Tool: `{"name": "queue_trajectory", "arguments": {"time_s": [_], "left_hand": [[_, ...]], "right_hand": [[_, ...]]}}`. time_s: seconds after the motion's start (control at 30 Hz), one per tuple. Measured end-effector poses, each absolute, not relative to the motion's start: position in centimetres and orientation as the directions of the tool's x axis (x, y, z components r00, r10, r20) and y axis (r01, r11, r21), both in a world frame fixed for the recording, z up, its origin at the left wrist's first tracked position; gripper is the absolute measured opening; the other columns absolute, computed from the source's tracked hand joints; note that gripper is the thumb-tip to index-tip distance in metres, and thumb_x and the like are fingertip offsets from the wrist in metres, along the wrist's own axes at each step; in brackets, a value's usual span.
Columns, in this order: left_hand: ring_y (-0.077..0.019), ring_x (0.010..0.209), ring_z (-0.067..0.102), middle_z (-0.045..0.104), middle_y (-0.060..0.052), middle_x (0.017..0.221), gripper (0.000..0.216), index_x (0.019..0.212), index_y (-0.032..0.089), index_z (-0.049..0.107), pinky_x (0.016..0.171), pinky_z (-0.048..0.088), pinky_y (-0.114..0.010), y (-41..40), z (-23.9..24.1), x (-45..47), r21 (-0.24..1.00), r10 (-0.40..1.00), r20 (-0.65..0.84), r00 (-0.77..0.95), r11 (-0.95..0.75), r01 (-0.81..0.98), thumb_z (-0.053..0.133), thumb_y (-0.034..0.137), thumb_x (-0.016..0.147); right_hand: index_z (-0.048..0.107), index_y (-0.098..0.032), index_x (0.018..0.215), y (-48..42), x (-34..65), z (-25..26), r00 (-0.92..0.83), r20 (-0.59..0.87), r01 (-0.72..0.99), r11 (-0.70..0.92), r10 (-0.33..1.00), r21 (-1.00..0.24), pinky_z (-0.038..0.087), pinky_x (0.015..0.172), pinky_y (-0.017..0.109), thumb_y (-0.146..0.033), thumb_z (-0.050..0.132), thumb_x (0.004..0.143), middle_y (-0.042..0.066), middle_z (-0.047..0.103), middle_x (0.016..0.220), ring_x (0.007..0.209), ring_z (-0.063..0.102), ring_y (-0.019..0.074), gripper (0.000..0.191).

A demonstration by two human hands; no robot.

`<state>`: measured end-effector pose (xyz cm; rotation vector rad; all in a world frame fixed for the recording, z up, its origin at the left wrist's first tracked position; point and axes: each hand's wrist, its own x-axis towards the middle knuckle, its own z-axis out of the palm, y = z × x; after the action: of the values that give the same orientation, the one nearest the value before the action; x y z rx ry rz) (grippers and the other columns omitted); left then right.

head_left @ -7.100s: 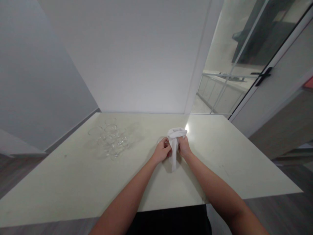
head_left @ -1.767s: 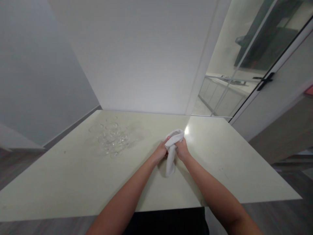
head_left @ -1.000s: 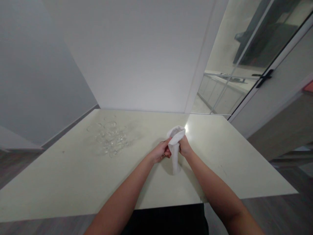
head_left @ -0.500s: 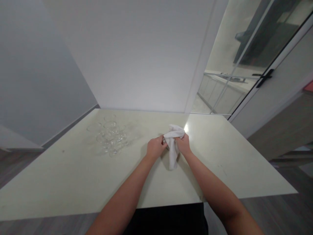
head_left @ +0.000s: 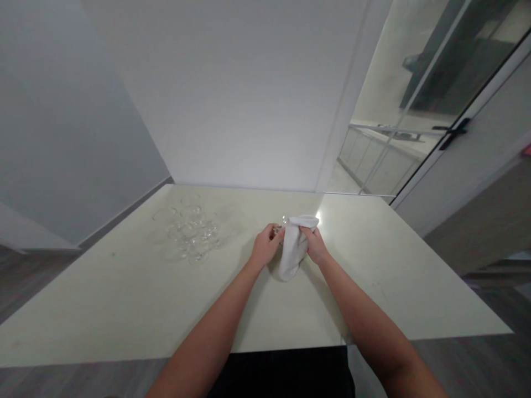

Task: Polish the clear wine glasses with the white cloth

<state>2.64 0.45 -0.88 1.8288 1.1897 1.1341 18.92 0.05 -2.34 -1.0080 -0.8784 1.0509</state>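
My left hand [head_left: 266,245] is closed around a small clear glass [head_left: 277,229], mostly covered by the fingers and the cloth, so its full shape is hidden. My right hand [head_left: 314,242] grips a white cloth [head_left: 292,255], which hangs down between both hands and lies against the glass side. Both hands are above the middle of the white table [head_left: 199,315]. To the left, a cluster of several clear glasses [head_left: 193,232] stands close together on the tabletop.
A white wall panel [head_left: 240,110] rises directly behind the table's back edge. At the right is a glass-paned door [head_left: 385,138] with a black handle [head_left: 454,132]. Grey wood-look floor [head_left: 37,276] shows beyond the table's left side.
The right hand and cloth have shifted slightly; the cloth now drapes wider and more of the glass shows by the left fingers. The glass cluster stays put on the table.
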Motion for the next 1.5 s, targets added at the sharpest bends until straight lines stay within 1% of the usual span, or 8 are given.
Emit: {"name": "queue_trajectory", "arguments": {"time_s": [0.13, 0.3, 0.57, 0.67, 0.87, 1.17, 1.3, 1.5], "left_hand": [[-0.0166, 0.081, 0.056, 0.063, -0.004, 0.087, 0.036, 0.098, 0.017, 0.063, 0.076, 0.041, -0.026, 0.9, -1.4, 3.0, 0.938, 0.92, 0.309, 0.243, -0.337, 0.084, 0.042, 0.044, 0.088], [-0.0176, 0.086, 0.054, 0.058, -0.005, 0.088, 0.034, 0.091, 0.018, 0.066, 0.082, 0.04, -0.029, 0.5, -1.1, 3.3, 0.871, 0.861, 0.389, 0.326, -0.46, 0.175, 0.04, 0.04, 0.09], [-0.0168, 0.09, 0.055, 0.058, -0.005, 0.096, 0.041, 0.105, 0.018, 0.055, 0.085, 0.039, -0.03, -0.1, -0.4, 3.6, 0.888, 0.899, 0.436, 0.038, -0.437, 0.146, 0.067, 0.041, 0.072], [-0.0158, 0.082, 0.056, 0.059, -0.003, 0.088, 0.05, 0.097, 0.017, 0.056, 0.081, 0.041, -0.029, 0.2, -0.5, 3.3, 0.948, 0.95, 0.311, 0.042, -0.306, -0.083, 0.077, 0.04, 0.059], [-0.0175, 0.084, 0.06, 0.064, -0.009, 0.095, 0.061, 0.107, 0.013, 0.06, 0.074, 0.046, -0.027, 0.1, 0.0, 2.6, 0.872, 0.888, 0.135, 0.44, 0.105, -0.479, 0.071, 0.052, 0.062], [-0.014, 0.08, 0.061, 0.065, -0.003, 0.086, 0.048, 0.096, 0.016, 0.062, 0.078, 0.046, -0.027, 0.4, 0.2, 3.7, 0.935, 0.977, 0.162, 0.136, -0.109, -0.336, 0.079, 0.037, 0.057], [-0.0164, 0.084, 0.061, 0.065, -0.006, 0.095, 0.054, 0.106, 0.016, 0.063, 0.077, 0.046, -0.027, 0.2, 0.3, 2.9, 0.919, 0.946, 0.141, 0.291, -0.016, -0.394, 0.077, 0.04, 0.06], [-0.0211, 0.088, 0.062, 0.065, -0.011, 0.102, 0.071, 0.118, 0.016, 0.055, 0.077, 0.048, -0.031, -0.9, 0.6, 2.9, 0.816, 0.843, 0.139, 0.52, 0.2, -0.542, 0.072, 0.055, 0.061]], "right_hand": [[0.064, -0.02, 0.098, -0.8, 17.5, -2.4, 0.082, 0.215, -0.137, 0.224, 0.973, -0.965, 0.044, 0.092, 0.035, -0.033, 0.069, 0.068, 0.003, 0.068, 0.099, 0.094, 0.06, 0.0178, 0.033], [0.064, -0.019, 0.1, -1.1, 16.8, -1.7, 0.025, 0.356, -0.078, 0.357, 0.934, -0.931, 0.042, 0.094, 0.035, -0.026, 0.065, 0.07, 0.004, 0.068, 0.099, 0.093, 0.06, 0.0172, 0.031], [0.065, -0.02, 0.067, -1.1, 17.3, -2.9, -0.028, 0.369, 0.22, 0.366, 0.929, -0.904, 0.046, 0.073, 0.029, -0.015, 0.056, 0.065, -0.001, 0.064, 0.068, 0.068, 0.054, 0.0163, 0.01], [0.063, -0.019, 0.063, -1.7, 16.6, -2.9, -0.16, 0.295, 0.151, 0.319, 0.942, -0.936, 0.045, 0.068, 0.026, -0.015, 0.057, 0.065, -0.003, 0.061, 0.063, 0.065, 0.052, 0.0143, 0.008], [0.064, -0.018, 0.087, -3.1, 15.9, -1.7, -0.373, 0.081, -0.102, 0.046, 0.924, -0.994, 0.047, 0.067, 0.026, -0.029, 0.061, 0.073, -0.002, 0.064, 0.072, 0.068, 0.056, 0.0133, 0.019], [0.068, -0.019, 0.081, -1.4, 16.2, -2.6, -0.217, 0.323, 0.094, 0.349, 0.921, -0.932, 0.044, 0.085, 0.031, -0.024, 0.056, 0.074, -0.001, 0.068, 0.083, 0.082, 0.058, 0.0161, 0.014], [0.066, -0.018, 0.084, -2.4, 16.1, -1.7, -0.25, 0.227, -0.023, 0.229, 0.941, -0.973, 0.049, 0.073, 0.029, -0.029, 0.061, 0.072, -0.001, 0.068, 0.079, 0.073, 0.059, 0.0146, 0.017], [0.062, -0.015, 0.08, -4.3, 16.8, -0.7, -0.507, -0.167, -0.191, -0.299, 0.846, -0.935, 0.046, 0.044, 0.028, -0.045, 0.062, 0.072, 0.004, 0.065, 0.059, 0.046, 0.057, 0.0162, 0.031]]}}
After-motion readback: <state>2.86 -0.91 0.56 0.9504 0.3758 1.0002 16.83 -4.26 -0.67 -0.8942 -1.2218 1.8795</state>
